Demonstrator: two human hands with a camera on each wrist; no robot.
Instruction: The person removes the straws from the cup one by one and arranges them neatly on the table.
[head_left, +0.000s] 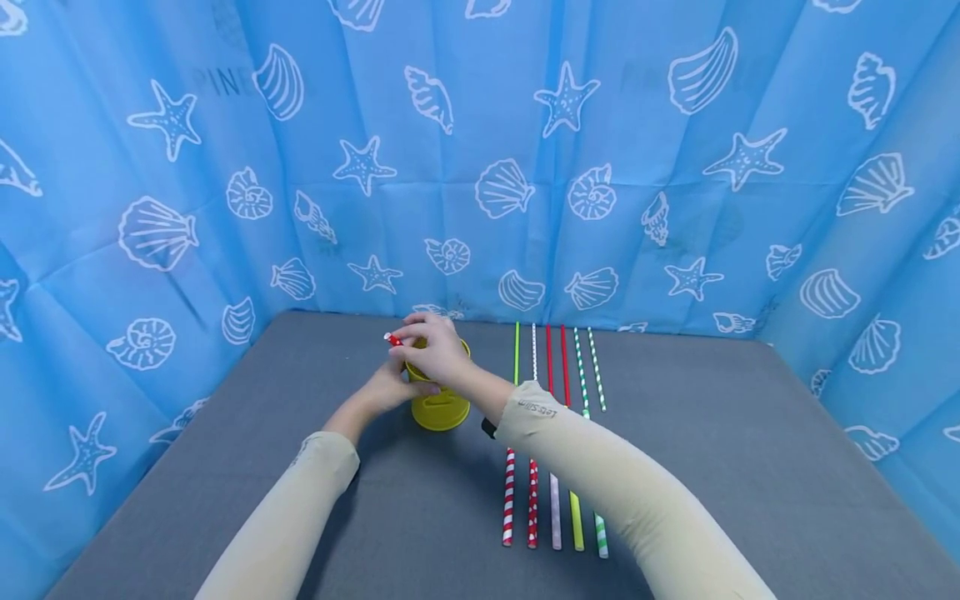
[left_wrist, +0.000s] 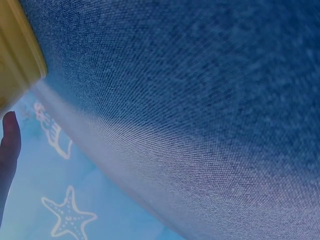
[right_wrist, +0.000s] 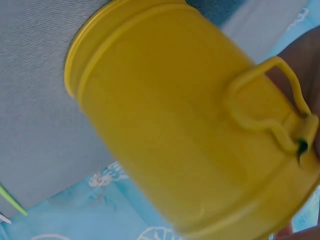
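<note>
- The backdrop, blue cloth printed with white shells and starfish, walls in the scene at the back and on both sides.
- The worktop is covered in grey fabric and fills the lower half of the head view; the left wrist view shows mostly its weave from close up.
- Two arms in beige sleeves reach in from the near edge and meet over the middle of the worktop.
- The cup is yellow, with a handle on its side plain in the right wrist view; it stands on the worktop just left of the straws, under both hands.
- The straws lie side by side in a row to the right of the cup, running from near to far: red-and-white striped, white, lime green, green-and-white striped. The right forearm crosses over their middle.
- The right hand hovers above the cup's rim, fingers curled, pinching a red straw whose tip pokes out to the left.
- The left hand sits against the cup's left side, touching it; how its fingers lie I cannot tell, as the right hand hides most of it.
</note>
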